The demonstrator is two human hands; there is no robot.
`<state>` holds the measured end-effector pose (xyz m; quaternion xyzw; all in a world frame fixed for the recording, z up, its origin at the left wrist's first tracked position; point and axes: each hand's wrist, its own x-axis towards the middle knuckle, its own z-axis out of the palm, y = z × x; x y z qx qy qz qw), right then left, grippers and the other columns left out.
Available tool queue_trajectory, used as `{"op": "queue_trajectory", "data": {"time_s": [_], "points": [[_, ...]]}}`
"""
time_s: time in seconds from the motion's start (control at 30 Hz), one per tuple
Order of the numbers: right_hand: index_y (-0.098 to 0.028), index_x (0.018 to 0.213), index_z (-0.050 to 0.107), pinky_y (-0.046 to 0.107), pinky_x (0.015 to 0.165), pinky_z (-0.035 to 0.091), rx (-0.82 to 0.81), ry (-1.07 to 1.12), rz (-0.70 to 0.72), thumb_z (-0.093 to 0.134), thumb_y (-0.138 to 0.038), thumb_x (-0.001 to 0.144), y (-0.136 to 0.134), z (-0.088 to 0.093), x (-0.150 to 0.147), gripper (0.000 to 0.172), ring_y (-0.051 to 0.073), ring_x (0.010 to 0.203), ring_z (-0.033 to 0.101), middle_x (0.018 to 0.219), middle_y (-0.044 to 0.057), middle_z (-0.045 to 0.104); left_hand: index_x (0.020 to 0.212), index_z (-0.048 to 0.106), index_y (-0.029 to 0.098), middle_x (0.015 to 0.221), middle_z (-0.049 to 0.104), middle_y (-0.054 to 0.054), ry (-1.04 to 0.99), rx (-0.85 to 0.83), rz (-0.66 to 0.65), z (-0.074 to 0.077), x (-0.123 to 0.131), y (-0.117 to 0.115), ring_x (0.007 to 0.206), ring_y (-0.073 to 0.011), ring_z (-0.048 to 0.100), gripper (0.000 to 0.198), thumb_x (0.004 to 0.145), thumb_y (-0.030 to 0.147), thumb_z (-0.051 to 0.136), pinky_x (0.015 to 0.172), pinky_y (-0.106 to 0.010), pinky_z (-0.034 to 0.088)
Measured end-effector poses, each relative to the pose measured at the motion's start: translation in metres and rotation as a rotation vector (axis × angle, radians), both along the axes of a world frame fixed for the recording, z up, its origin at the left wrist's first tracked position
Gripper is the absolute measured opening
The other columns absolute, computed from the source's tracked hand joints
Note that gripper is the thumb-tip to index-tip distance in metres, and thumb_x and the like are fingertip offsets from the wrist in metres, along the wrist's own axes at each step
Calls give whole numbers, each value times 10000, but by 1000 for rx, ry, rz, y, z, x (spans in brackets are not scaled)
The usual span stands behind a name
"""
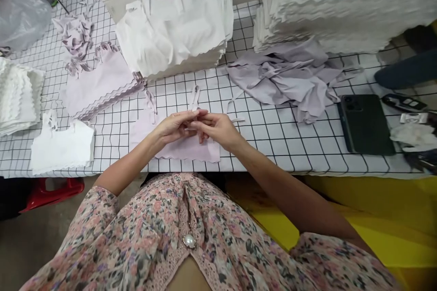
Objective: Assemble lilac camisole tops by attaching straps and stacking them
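A pale lilac camisole top [177,148] with a scalloped hem lies flat on the grid-patterned table [273,136] right in front of me. Over its upper edge my left hand [175,126] and my right hand [218,129] meet, fingertips pinched together on one of its thin straps. A second strap [195,95] loops away from the hands toward the far side. Both hands rest on the garment.
Stacks of white tops [177,27] [341,4] stand at the back, a lilac stack [99,84] at left, white piles [61,148] [17,95] further left. Crumpled lilac garments [287,77] lie right of centre. A dark phone [365,122] lies at right. A clear bag [20,9] is at far left.
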<state>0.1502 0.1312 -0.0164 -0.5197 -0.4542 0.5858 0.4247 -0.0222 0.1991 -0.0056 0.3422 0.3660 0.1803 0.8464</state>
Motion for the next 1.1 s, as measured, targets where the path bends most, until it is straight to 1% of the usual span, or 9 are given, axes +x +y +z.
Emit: {"op": "queue_trajectory", "data": {"time_s": [0.07,0.13,0.27,0.4,0.5,0.67,0.87,1.0,1.1], "points": [[-175,713,714,314,511,569,-65,66,52,943,-690,644,4,2,-4,568,110,526,550,616,6,608,1057,821,161,996,791,-103,50,66,6,-1,1,2,876,-196,752,219,950,347,778,954,-414,629],[-176,595,664,297,511,540,-43,17,104,948,-667,648,1,3,-2,570,100,547,537,620,12,583,1040,828,163,1108,798,-124,53,97,34,-1,0,4,1013,-223,759,211,934,343,795,1003,-413,619],[-182,687,795,283,534,495,-13,-98,144,941,-618,685,-12,7,15,459,100,597,549,676,16,581,1034,841,179,1242,803,-117,0,83,81,-1,-5,7,1220,-258,732,223,897,355,840,1148,-437,555],[-174,741,822,293,576,539,-148,-11,188,946,-634,684,-15,12,26,480,118,588,613,664,41,668,1091,830,183,1234,813,-118,-1,68,114,-1,-5,11,1208,-248,748,256,933,384,815,1169,-442,542],[-167,716,795,306,580,594,-210,146,68,986,-634,624,-9,13,27,513,104,549,600,670,38,684,1074,814,153,1203,818,-143,55,46,100,2,-7,9,1155,-245,769,316,952,443,804,1112,-430,581],[-174,727,783,323,575,636,-198,289,-91,1032,-587,564,2,13,23,509,102,535,595,678,23,691,1057,831,131,1096,835,-145,93,49,-46,9,-17,-10,955,-212,806,391,864,467,887,980,-393,648],[-179,737,743,338,594,623,-182,265,-105,989,-591,619,6,5,18,494,116,569,586,696,25,676,941,829,128,845,815,-74,194,191,92,3,-14,-27,769,-149,776,320,798,398,925,848,-329,664],[-219,894,728,373,718,626,85,-84,-231,924,-503,710,6,4,20,391,170,744,639,867,38,713,863,795,130,815,790,-57,218,288,113,6,-13,-26,716,-129,738,325,789,420,922,787,-305,646],[-258,1106,764,479,1041,570,370,-356,-79,785,-434,879,8,9,25,288,259,1135,668,1170,78,760,842,775,149,825,775,-52,244,411,73,12,-15,-24,734,-125,709,325,812,448,899,773,-299,622]]}}
